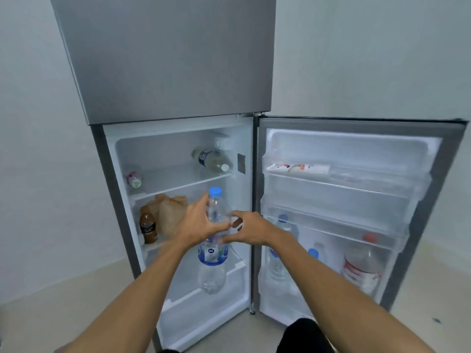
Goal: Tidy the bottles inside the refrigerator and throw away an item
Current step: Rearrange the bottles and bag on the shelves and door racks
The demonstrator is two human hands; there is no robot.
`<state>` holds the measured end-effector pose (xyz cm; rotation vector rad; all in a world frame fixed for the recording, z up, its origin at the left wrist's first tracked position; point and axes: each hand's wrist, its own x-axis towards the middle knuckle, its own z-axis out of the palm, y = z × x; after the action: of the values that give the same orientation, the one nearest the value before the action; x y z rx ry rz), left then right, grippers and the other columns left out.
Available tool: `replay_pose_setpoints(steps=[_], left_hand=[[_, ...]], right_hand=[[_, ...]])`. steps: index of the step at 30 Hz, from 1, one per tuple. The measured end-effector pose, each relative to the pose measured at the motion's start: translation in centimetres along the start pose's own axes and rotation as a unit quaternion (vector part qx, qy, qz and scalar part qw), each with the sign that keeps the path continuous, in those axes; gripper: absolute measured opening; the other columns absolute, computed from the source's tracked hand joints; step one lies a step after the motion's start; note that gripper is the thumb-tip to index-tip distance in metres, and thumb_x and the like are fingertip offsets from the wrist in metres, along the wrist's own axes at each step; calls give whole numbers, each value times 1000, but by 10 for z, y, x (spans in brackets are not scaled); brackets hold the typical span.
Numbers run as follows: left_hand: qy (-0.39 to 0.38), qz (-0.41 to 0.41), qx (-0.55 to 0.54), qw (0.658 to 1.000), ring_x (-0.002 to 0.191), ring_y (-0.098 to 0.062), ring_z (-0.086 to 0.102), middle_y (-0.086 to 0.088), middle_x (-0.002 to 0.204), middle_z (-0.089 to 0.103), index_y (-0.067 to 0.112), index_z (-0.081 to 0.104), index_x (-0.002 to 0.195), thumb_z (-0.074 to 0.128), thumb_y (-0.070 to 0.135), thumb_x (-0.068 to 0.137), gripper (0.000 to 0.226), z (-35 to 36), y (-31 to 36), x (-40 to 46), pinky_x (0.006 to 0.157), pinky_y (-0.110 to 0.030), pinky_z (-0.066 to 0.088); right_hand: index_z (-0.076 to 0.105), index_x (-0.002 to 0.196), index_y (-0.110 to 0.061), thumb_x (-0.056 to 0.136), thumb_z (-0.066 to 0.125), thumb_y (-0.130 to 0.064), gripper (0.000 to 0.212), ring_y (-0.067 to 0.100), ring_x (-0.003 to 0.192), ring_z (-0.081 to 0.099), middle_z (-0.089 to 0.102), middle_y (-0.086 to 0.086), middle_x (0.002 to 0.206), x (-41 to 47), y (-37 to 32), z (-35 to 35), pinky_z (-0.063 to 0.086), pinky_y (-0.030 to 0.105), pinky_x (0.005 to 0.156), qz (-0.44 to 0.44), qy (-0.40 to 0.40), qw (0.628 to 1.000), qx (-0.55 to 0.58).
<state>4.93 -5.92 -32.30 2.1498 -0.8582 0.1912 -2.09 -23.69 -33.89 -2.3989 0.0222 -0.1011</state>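
From the head camera, both arms were stretched into the open refrigerator (122,200). The left hand (201,222) was wrapped around the upper body of a clear water bottle (213,240) with a blue cap, held upright in front of the lower shelves. The right hand (251,229) was alongside, fingers curled at the bottle's right flank; whether it truly gripped was hard to say, as blur hid the contact.

Far left on the top shelf lay a small pink-capped bottle (134,179), and far right a larger bottle lay on its side (212,160). On the middle shelf a brown drink bottle (147,228) stood just beside a brown paper bag (169,215). The open door (433,200) on the right held more water bottles (277,261) and a red-capped jug (362,266) in its lower rack.

To do this well, I'd judge the bottle should stay upright, supported low as well as high, and go down next to the other standing bottles, label forward, clear of the paper bag.
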Motion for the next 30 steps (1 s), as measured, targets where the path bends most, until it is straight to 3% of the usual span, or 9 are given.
replay_pose_setpoints(steps=[2, 5, 8, 10, 13, 18, 23, 26, 30], left_hand=[[-12, 5, -2, 1000, 88, -7, 66, 11, 103, 67, 33, 48, 119, 82, 58, 57, 75, 12, 12, -4, 78, -35, 60], [-39, -11, -3, 999, 92, -10, 62, 11, 111, 61, 31, 45, 126, 81, 63, 57, 85, 32, 16, -15, 82, -35, 57], [-53, -35, -25, 998, 86, -8, 61, 9, 107, 61, 35, 44, 123, 79, 70, 54, 85, 55, 15, -18, 72, -33, 58], [-70, -41, -36, 996, 88, -8, 61, 10, 108, 59, 32, 42, 130, 78, 70, 54, 92, 67, 15, -15, 66, -27, 56], [-89, -42, -43, 994, 100, -9, 58, 6, 121, 58, 26, 36, 144, 79, 68, 56, 107, 87, 13, -12, 83, -29, 55], [-88, -45, -52, 994, 105, -12, 56, 2, 126, 57, 28, 38, 141, 84, 58, 61, 98, 114, 11, -10, 90, -33, 53], [-92, -35, -54, 994, 115, -18, 57, 3, 128, 56, 26, 41, 138, 84, 56, 63, 92, 134, 13, -1, 95, -39, 53], [-97, -20, -72, 992, 112, -13, 58, 9, 125, 57, 28, 44, 135, 84, 54, 64, 86, 143, 17, 5, 96, -37, 53], [-108, 5, -104, 989, 106, -4, 61, 20, 119, 60, 38, 46, 128, 83, 59, 62, 78, 155, 20, 14, 90, -28, 57]], right_hand=[[55, 136, -27, 67, 79, -66, 83, 15, 105, 64, 68, 1, 119, -24, 22, -15, 51, 31, 95, 56, 9, 997, -48], [67, 119, -18, 83, 72, -52, 50, 23, 100, 65, 70, 7, 109, -61, 75, -26, 49, 31, 89, 137, 22, 986, -95], [66, 106, -26, 83, 70, -47, 31, 18, 91, 64, 69, 5, 106, -87, 122, -37, 51, 31, 84, 233, 76, 965, -91], [57, 119, -24, 86, 69, -41, 39, 18, 97, 60, 64, 8, 118, -95, 143, -42, 49, 30, 88, 275, 106, 953, -76], [40, 141, -18, 87, 70, -31, 63, 26, 120, 54, 50, 13, 140, -94, 164, -42, 43, 30, 96, 312, 109, 942, -54], [23, 154, -13, 88, 72, -26, 83, 27, 138, 42, 37, 12, 154, -84, 194, -25, 34, 29, 108, 328, 92, 940, -14], [44, 114, -19, 85, 74, -19, 42, 22, 101, 56, 57, 9, 122, -78, 218, -12, 44, 28, 84, 327, 125, 937, 16], [54, 108, -20, 78, 81, -25, 41, 22, 94, 59, 62, 5, 109, -81, 227, 1, 48, 31, 83, 330, 173, 927, 41], [57, 118, -23, 73, 84, -28, 53, 20, 99, 59, 62, 0, 110, -88, 232, 9, 43, 25, 83, 331, 153, 928, 78]])
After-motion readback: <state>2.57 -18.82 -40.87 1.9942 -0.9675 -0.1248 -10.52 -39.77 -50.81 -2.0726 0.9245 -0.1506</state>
